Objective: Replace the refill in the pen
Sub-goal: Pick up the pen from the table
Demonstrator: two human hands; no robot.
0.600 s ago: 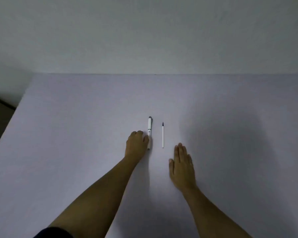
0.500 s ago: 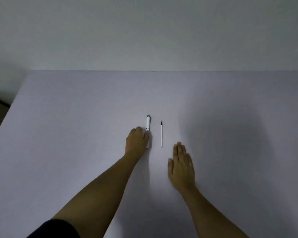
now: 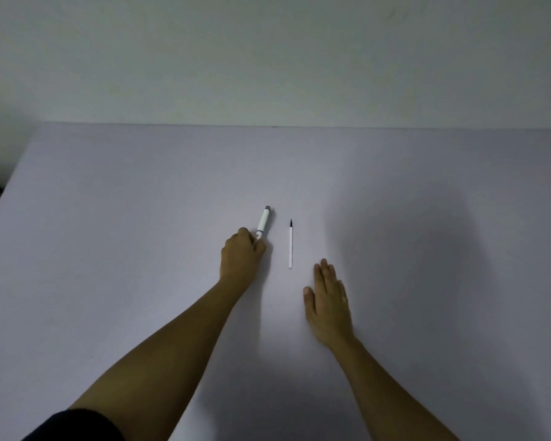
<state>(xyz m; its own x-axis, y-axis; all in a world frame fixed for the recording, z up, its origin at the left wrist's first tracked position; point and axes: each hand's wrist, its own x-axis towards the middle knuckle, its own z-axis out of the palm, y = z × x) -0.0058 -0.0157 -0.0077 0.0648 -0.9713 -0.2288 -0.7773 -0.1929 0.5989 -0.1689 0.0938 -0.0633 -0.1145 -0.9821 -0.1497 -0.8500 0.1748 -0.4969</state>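
On a pale grey table point(image 3: 109, 249), near its middle, the left hand point(image 3: 240, 256) is curled closed around the near end of a white pen point(image 3: 263, 225). The pen's far end, with a grey cap, tilts to the far right and stands clear of the fingers. Whether that end is lifted off the surface cannot be told. Just right of the pen, apart from it, 1 thin white refill point(image 3: 290, 246) lies flat, dark tip pointing far. The right hand point(image 3: 326, 302) rests palm down, fingers extended, near the refill's near end, holding nothing. A dark sleeve point(image 3: 74, 426) shows at the near left.
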